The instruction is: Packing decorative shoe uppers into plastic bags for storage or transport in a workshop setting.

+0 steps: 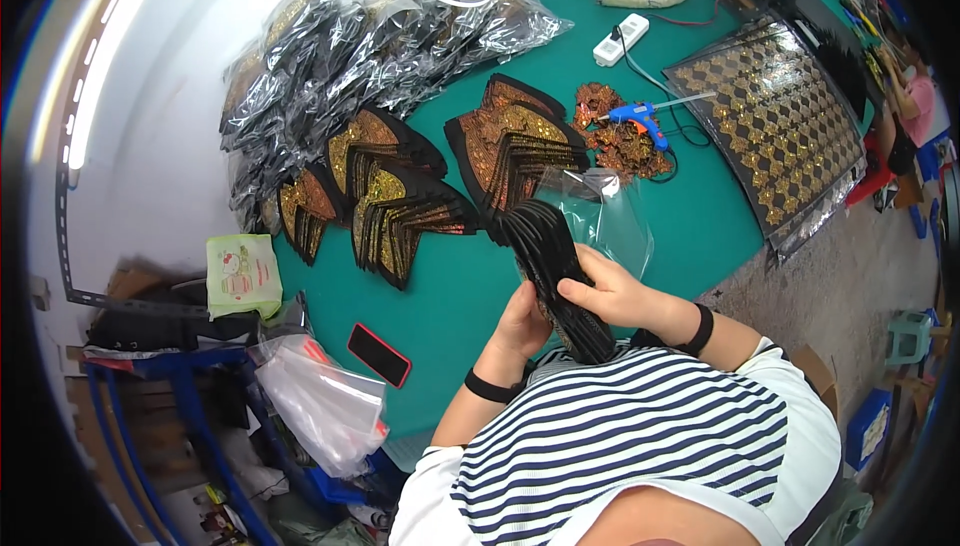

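A thick stack of black fabric pieces (548, 256) is upright between my hands, close to my body at the table's front edge. My left hand (522, 320) grips its left side, fingers curled around it. From the right, my right hand (612, 292) is closed on the stack with the thumb pressed across it. Just behind it, a clear plastic bag (603, 214) lies on the green table (440, 321). Fanned piles of black pieces with gold and copper sequins (400, 208) spread beyond, with another sequined pile (510, 141) directly past the held stack.
Filled plastic bags (320, 66) are heaped at the back left. A blue glue gun (640, 118) rests on copper sequined trims (600, 106) near a white power strip (620, 41). Sheets of gold motifs (780, 126) overhang the right edge. A phone (379, 355) and clear bags (320, 406) are at left.
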The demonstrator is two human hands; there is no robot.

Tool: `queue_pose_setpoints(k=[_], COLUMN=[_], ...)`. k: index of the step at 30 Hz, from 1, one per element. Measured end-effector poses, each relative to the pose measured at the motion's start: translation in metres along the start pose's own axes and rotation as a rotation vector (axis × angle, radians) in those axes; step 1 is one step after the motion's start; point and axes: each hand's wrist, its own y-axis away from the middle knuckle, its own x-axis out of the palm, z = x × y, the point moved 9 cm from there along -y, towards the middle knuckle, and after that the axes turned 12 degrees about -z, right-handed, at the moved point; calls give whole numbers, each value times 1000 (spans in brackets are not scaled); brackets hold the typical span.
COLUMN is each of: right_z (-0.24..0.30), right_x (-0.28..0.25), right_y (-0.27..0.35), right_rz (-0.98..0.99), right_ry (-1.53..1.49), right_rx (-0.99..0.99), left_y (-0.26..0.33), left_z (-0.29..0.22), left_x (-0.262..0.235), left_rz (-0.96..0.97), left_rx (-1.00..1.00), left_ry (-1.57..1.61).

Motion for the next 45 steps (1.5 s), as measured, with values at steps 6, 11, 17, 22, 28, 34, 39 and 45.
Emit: queue_pose_setpoints(k=[6, 11, 17, 22, 28, 34, 39, 45], right_z=[-17, 18, 17, 8, 29, 64, 60, 58], right_x=[-8, -52, -45, -54, -69, -70, -63, -66], right_y=[19, -22, -28, -22, -16, 2, -3, -12], right_rz=[-8, -197, -112, -182, -196, -157, -138, -215], right_ry=[-170, -229, -50, -320, -390, -324, -244, -194], right_rx=[106, -103, -233, -48, -221, -453, -514, -491], left_y=[5, -3, -6, -5, -5, 6, -8, -10], left_z=[5, 22, 38, 26, 15, -1, 10, 2], left_x=[4, 12, 20, 22, 42, 61, 48, 59], left_rz=[-25, 110, 147, 106, 179, 393, 314, 309], left_rx=[-32, -248, -285, -191, -148, -19, -129, -18], left_ry=[-91, -30, -104, -284, -372, -464, -245, -461])
